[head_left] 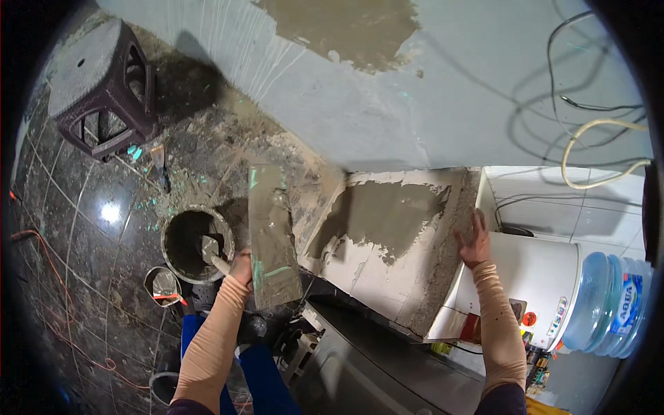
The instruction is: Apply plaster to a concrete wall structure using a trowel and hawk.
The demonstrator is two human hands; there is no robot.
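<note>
My left hand (pixel 242 268) is closed round the pale handle of a putty knife (pixel 220 264), whose blade points over a round bucket (pixel 169 242) with grey mortar inside. Against the same hand is a long rectangular plastering float (pixel 268 273), its face smeared with wet grey mortar; it appears raised off the floor, with its underside and grip hidden. My right hand (pixel 476 242) has its fingers spread and touches the rough edge of a white ledge (pixel 387 287). A grey mortar patch (pixel 398 214) covers part of that ledge.
A dark plastic stool (pixel 97 76) stands at the far left, near a brush-like tool (pixel 160 166). Beside the bucket sits a small container (pixel 164 285). A white appliance (pixel 536 280) and blue water bottle (pixel 609 297) are at the right. Cables (pixel 588 131) hang by the grey wall (pixel 470 90).
</note>
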